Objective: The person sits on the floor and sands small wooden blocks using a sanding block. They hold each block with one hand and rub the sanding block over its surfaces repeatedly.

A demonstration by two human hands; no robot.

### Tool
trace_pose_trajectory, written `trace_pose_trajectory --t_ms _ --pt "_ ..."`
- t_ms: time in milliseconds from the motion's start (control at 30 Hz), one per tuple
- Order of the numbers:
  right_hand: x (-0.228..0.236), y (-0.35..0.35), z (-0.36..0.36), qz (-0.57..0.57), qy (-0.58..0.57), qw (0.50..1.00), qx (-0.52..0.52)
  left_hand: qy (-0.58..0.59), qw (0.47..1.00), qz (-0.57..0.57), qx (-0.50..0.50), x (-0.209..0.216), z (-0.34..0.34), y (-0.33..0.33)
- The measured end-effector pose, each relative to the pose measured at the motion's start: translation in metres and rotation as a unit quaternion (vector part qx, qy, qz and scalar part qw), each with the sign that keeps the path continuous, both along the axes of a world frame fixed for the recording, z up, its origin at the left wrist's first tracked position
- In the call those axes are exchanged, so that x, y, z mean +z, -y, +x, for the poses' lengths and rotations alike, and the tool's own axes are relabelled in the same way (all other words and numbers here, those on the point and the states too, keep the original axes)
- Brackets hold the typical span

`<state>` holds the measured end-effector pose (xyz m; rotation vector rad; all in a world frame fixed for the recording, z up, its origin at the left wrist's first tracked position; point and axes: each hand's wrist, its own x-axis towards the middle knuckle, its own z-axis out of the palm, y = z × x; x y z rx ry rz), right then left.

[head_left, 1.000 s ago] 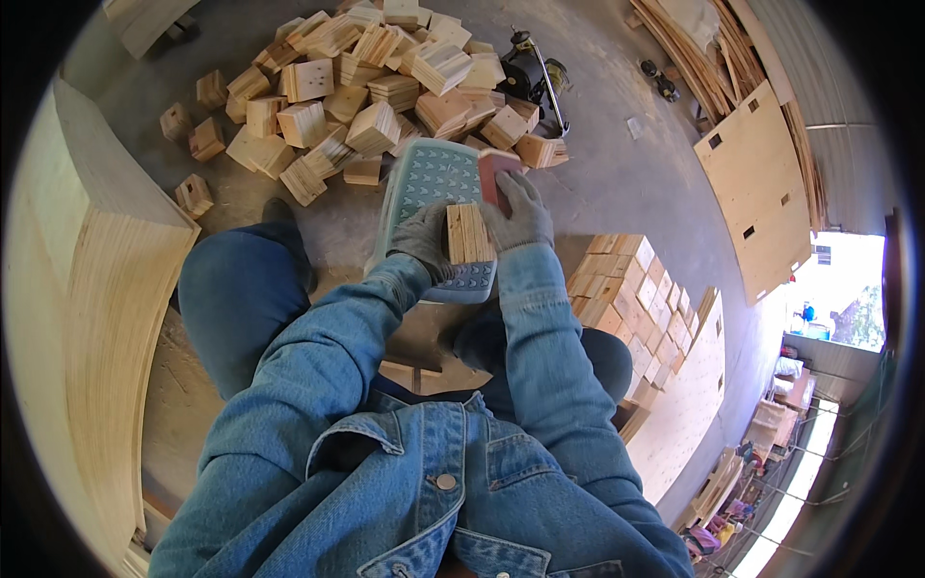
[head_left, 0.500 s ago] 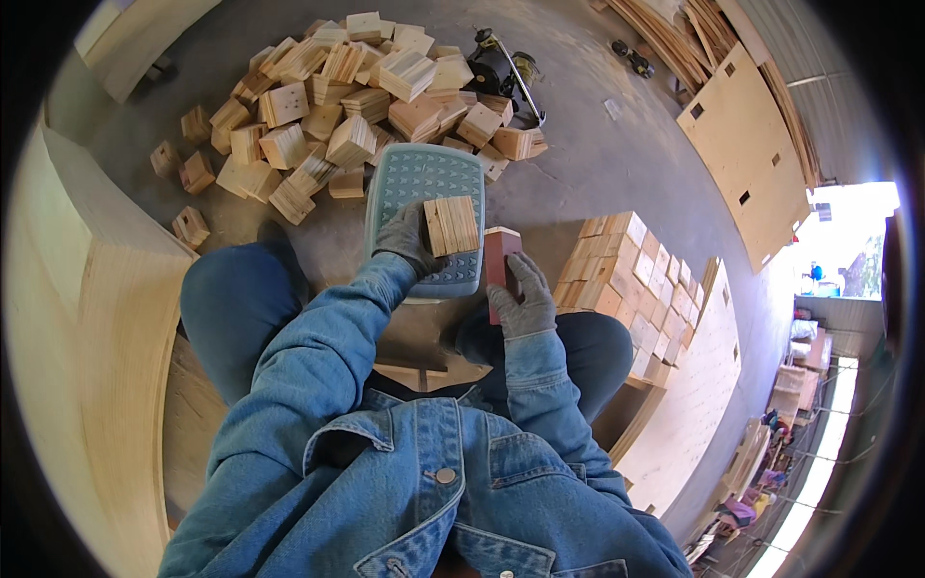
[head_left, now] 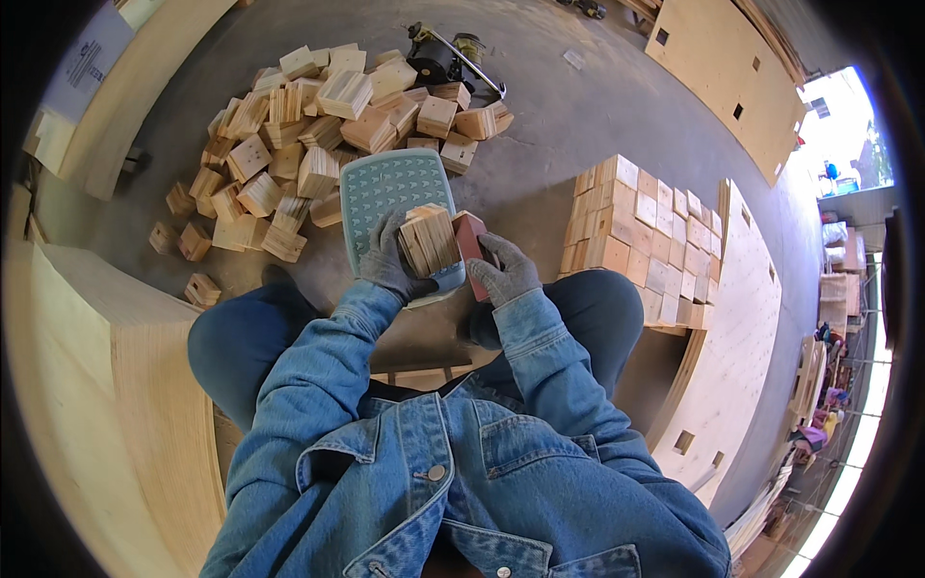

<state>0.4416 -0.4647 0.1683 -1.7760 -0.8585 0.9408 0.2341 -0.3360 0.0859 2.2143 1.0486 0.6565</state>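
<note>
Over a teal plastic stool (head_left: 397, 176) with a studded top, my left hand (head_left: 387, 258), in a grey glove, grips a laminated wooden block (head_left: 430, 243) from its left side. My right hand (head_left: 507, 270), gloved alike, is closed round a long reddish sanding block (head_left: 470, 252) with a pale wooden end. The reddish face stands against or very near the right side of the wooden block; whether they touch I cannot tell. Part of the stool's seat is hidden behind the hands and the block.
A loose heap of wooden blocks (head_left: 289, 144) lies on the floor ahead. To the right, similar blocks form a neat stack (head_left: 646, 222) beside a plywood panel (head_left: 737, 356). A black power tool (head_left: 445, 63) sits past the heap. Plywood (head_left: 159, 414) rises close on my left.
My right hand has brought the sanding block up to the wooden block. My left hand has tilted the wooden block slightly. The whole view has shifted with my head.
</note>
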Motion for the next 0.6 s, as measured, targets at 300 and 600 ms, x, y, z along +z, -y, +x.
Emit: trace_pose_trajectory --t_ms 300,600 --pt "-0.004 0.002 -0.002 0.007 0.042 0.998 0.040 0.276 0.911 -0.302 0.039 -0.003 -0.005 -0.005" --pt "-0.002 -0.001 -0.003 -0.008 -0.026 0.999 0.022 0.296 0.893 -0.336 0.056 -0.005 -0.002 -0.014"
